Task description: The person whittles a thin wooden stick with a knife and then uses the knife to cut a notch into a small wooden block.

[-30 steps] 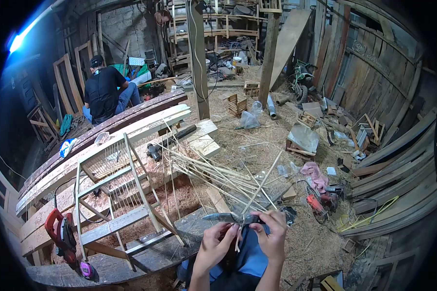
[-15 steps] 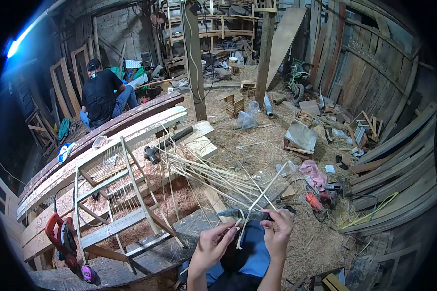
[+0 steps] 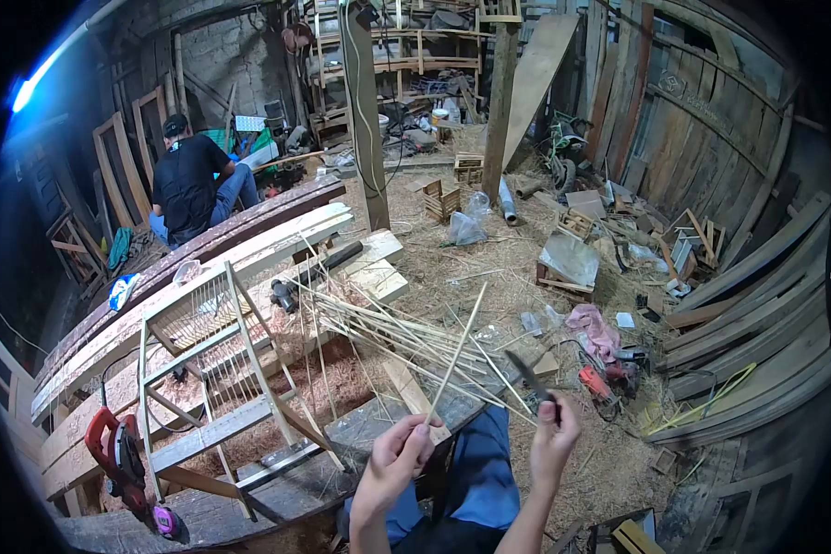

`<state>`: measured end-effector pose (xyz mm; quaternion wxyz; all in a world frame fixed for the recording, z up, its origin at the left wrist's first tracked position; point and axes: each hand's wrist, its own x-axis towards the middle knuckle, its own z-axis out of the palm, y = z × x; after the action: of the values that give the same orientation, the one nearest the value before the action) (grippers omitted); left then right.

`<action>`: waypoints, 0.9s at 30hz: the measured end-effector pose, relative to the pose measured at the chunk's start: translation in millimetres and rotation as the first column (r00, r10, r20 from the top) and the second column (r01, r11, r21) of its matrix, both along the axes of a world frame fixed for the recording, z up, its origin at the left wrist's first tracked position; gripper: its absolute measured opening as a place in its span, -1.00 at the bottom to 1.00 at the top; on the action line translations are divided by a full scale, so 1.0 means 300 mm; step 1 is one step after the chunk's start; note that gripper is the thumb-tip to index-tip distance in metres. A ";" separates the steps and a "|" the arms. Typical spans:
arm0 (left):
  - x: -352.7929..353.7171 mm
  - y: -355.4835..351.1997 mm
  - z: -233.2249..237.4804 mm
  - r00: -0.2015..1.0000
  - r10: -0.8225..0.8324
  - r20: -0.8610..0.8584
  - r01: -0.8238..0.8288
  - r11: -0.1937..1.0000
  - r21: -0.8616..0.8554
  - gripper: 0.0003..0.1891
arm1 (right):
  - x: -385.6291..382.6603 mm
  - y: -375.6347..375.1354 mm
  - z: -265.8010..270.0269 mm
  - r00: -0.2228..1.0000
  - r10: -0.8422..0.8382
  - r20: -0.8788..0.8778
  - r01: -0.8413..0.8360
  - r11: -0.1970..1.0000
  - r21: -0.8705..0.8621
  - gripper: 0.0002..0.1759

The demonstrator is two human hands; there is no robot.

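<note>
My left hand (image 3: 397, 454) is closed around the lower end of a thin bamboo strip (image 3: 459, 349), which slants up and to the right. In my right hand (image 3: 554, 438) is a knife (image 3: 529, 376), its dark blade pointing up and left, apart from the strip. Just beyond both hands, a loose pile of similar strips (image 3: 388, 331) lies across the bench. A wooden frame with thin slats (image 3: 214, 425) stands on the bench to the left of my left hand.
A red power tool (image 3: 111, 452) and a pink tape measure (image 3: 164, 521) are at the bench's left front. Another red tool (image 3: 597, 380) lies on the floor at right, beside a pink cloth (image 3: 594, 331). A person (image 3: 194, 180) sits at the back left.
The knife, earlier lying across the strip between my hands, has swung up and right with my right hand. The strip in my left hand now points up as a single straight piece.
</note>
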<state>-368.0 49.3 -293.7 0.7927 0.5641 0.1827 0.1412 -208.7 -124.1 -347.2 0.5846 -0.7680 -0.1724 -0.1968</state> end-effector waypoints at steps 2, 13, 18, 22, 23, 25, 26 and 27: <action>0.003 -0.005 -0.015 0.999 -0.028 0.028 0.029 0.998 -0.057 -0.70 | -0.028 0.034 0.005 0.981 0.146 -0.131 -0.142 0.989 0.035 -0.55; 0.055 -0.054 -0.058 1.000 -0.005 0.009 0.004 0.996 0.085 -0.69 | -0.132 0.168 0.056 0.840 0.523 -0.148 -0.504 0.851 0.148 -0.58; 0.056 -0.043 -0.090 0.996 -0.080 0.037 0.074 0.987 0.145 -0.68 | -0.123 0.154 0.077 0.833 0.502 -0.230 -0.477 0.864 0.159 -0.68; 0.033 -0.028 -0.070 0.984 -0.178 0.009 0.178 0.984 0.018 -0.66 | -0.122 0.157 0.094 0.862 0.436 -0.258 -0.394 0.897 0.199 -0.69; 0.028 -0.020 -0.071 0.977 -0.212 -0.017 0.212 0.977 -0.015 -0.64 | -0.121 0.157 0.088 0.859 0.441 -0.260 -0.399 0.895 0.199 -0.69; 0.023 -0.015 -0.069 0.978 -0.210 -0.023 0.210 0.978 0.016 -0.65 | -0.119 0.162 0.075 0.849 0.433 -0.303 -0.361 0.894 0.267 -0.66; 0.021 -0.015 -0.069 0.977 -0.213 -0.028 0.215 0.976 0.047 -0.65 | -0.120 0.168 0.072 0.860 0.434 -0.267 -0.375 0.894 0.246 -0.64; 0.021 -0.018 -0.081 0.978 -0.205 -0.028 0.206 0.978 0.046 -0.65 | -0.118 0.171 0.060 0.856 0.442 -0.268 -0.383 0.891 0.244 -0.64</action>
<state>-361.6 43.9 -318.0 0.7871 0.6005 0.1293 0.0565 -244.2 -72.9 -329.2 0.7007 -0.6776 -0.2189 0.0442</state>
